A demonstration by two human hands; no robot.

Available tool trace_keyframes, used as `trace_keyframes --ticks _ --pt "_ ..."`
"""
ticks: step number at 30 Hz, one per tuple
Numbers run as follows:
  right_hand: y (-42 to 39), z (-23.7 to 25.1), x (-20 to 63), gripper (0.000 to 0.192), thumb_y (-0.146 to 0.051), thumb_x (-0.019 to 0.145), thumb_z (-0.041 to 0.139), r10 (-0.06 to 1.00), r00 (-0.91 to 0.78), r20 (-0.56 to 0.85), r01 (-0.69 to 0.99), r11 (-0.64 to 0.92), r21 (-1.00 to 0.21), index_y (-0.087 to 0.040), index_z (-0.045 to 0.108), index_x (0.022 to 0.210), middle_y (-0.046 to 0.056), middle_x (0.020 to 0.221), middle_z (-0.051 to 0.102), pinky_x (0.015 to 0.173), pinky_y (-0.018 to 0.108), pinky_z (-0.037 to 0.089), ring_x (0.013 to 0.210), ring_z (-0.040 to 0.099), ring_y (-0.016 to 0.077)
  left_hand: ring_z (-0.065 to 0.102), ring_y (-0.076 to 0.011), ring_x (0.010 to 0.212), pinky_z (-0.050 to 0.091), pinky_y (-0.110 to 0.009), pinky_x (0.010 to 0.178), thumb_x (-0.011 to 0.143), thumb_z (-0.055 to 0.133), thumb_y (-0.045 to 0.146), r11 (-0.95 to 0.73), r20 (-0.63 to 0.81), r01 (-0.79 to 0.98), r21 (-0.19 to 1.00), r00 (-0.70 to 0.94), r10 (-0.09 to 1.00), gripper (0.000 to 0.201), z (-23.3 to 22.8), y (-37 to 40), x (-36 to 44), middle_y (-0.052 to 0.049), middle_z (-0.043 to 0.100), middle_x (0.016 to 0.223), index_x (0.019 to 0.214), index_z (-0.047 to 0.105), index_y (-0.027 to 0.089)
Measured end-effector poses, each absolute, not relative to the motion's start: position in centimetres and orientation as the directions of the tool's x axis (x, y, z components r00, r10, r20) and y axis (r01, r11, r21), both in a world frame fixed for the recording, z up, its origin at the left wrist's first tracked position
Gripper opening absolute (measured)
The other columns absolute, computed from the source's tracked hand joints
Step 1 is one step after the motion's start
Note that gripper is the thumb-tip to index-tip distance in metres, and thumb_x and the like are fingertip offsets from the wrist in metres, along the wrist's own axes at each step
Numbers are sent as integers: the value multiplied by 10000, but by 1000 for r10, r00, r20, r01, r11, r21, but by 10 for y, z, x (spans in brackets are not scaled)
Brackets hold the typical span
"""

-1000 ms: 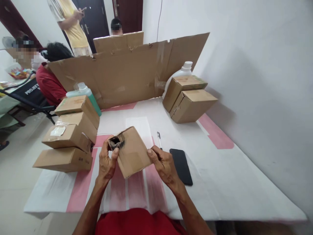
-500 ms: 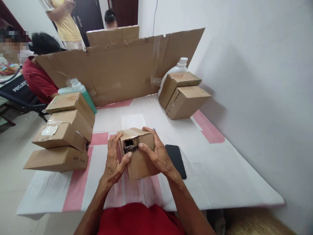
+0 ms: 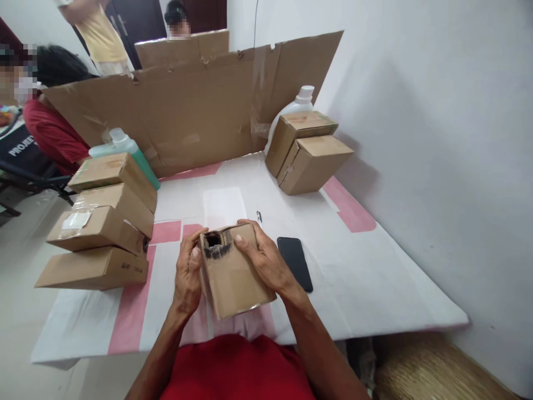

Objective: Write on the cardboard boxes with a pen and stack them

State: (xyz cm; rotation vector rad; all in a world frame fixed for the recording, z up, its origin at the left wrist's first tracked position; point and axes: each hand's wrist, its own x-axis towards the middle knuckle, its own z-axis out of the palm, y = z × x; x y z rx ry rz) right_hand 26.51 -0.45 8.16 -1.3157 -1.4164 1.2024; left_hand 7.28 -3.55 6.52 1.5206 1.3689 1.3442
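Lower centre: both hands still grip the small cardboard box (image 3: 233,272), now tilted toward the camera. Left hand (image 3: 187,272) clamps its left side, right hand (image 3: 264,261) has slid onto the right face. Torn hole (image 3: 214,240) faces up-left. Phone (image 3: 295,262) just right; pen (image 3: 259,216) visible again behind.

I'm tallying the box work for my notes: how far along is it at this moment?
Looks done: closed boxes stacked at left, two more by the wall. In hand: the left hand and right hand hold a small cardboard box above the table, a blackened hole in its top corner. Left: that damaged box; its contents are hidden.
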Motion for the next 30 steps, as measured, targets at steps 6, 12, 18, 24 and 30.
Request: trace_keyframes --ticks 6,12,18,24,30 --pt "-3 69 283 605 -706 981 456 985 -100 -139 -185 -156 -970 -254 652 1332 87 1362 695 1025 446 539 1249 640 310 520 -308 1327 393 -482 1148 1029 460 619 -308 373 496 812 -35 927 608 56 -36 66 -137 560 1427 1496 489 230" --pt "-39 30 294 888 -867 797 629 969 -248 -6 -294 -81 -952 -292 568 1471 137 1540 567 1160 526 443 1453 496 376 570 -263 986 481 -391 890 969 494 729 -199 365 603 773 -166 916 579 55 -27 56 -71 593 1028 1161 667 211" --pt "-58 7 279 1252 -774 582 887 985 -173 -9 -276 -57 -960 -284 339 1595 162 1604 464 1213 487 392 1476 466 359 597 -263 1042 510 -379 940 960 571 684 -244 429 629 738 -158 889 551 61 -38 68 -74 624 1066 1247 698 231" --pt "-81 9 278 910 -673 703 869 999 -47 18 24 19 -1000 -249 501 1419 140 1365 622 1100 471 486 1295 591 354 614 -272 1236 483 -408 1090 1011 546 581 -176 290 440 880 -207 934 496 74 -47 72 -93 664 1301 1355 668 245" --pt "-112 20 282 782 -858 880 510 964 -217 151 15 158 -987 -317 565 1443 114 1358 638 961 454 575 1213 643 360 589 -328 1365 524 -436 1092 949 628 567 -43 57 169 985 -78 995 669 78 -54 59 -114 598 1496 1531 514 258"
